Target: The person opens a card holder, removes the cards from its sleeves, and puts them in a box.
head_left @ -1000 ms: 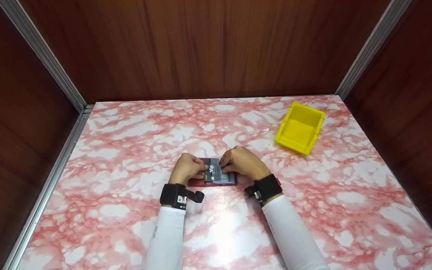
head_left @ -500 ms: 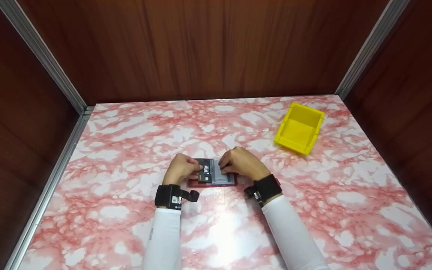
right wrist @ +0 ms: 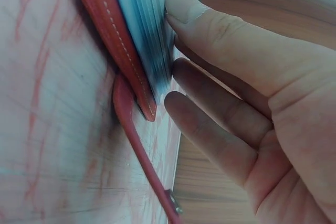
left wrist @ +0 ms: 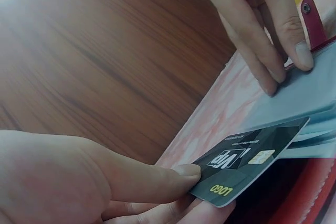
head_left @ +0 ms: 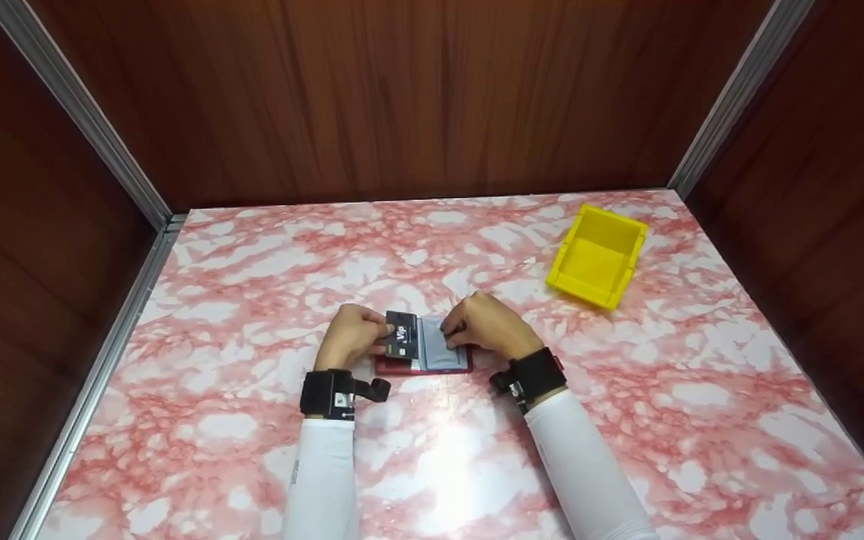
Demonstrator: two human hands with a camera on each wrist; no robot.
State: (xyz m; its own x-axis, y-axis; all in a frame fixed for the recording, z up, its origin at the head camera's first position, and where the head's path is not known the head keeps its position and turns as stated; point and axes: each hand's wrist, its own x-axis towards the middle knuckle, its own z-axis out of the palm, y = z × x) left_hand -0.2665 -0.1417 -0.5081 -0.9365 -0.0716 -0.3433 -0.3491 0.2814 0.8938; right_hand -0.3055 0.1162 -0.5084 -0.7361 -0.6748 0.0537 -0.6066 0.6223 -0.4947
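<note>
In the head view a red card holder (head_left: 396, 370) lies spread on the table, its clear plastic sleeves (head_left: 441, 346) facing up. My left hand (head_left: 348, 335) pinches a black VIP card (head_left: 402, 335) by its left edge, above the left half of the holder. The left wrist view shows the card (left wrist: 244, 163) tilted, with my thumb on top and fingers beneath. My right hand (head_left: 493, 327) pinches the sleeves at their right side. Up close in the right wrist view, the thumb rests on the sleeve stack (right wrist: 149, 30), with fingertips along its edge.
A yellow bin (head_left: 598, 259) stands at the back right of the red-and-white marbled table (head_left: 267, 300). Brown wood-look panels (head_left: 402, 97) enclose the back and sides. A red strap with a snap (right wrist: 144, 156) sticks out from the holder.
My left hand has drawn the VIP card leftward off the sleeves and raised it slightly, uncovering more of the clear sleeves. My right hand has stayed nearly still.
</note>
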